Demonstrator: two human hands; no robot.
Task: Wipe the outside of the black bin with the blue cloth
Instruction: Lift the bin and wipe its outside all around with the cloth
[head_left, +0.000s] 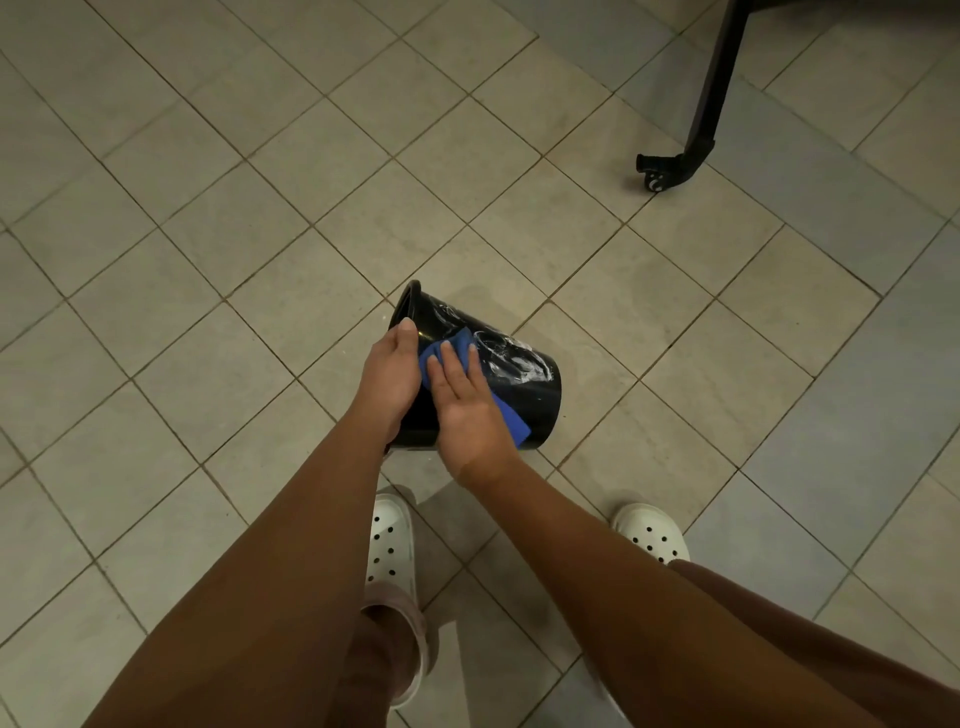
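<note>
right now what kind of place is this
Likely an indoor room in a home or office, though it's hard to say which: a beige tiled floor, a black furniture leg on a caster at the far right, and a small black bin.

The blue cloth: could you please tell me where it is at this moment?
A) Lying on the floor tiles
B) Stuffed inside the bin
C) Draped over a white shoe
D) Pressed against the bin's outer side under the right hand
D: the right hand lies with straight fingers on the blue cloth, against the outer wall of the black bin, which the left hand holds.
</note>
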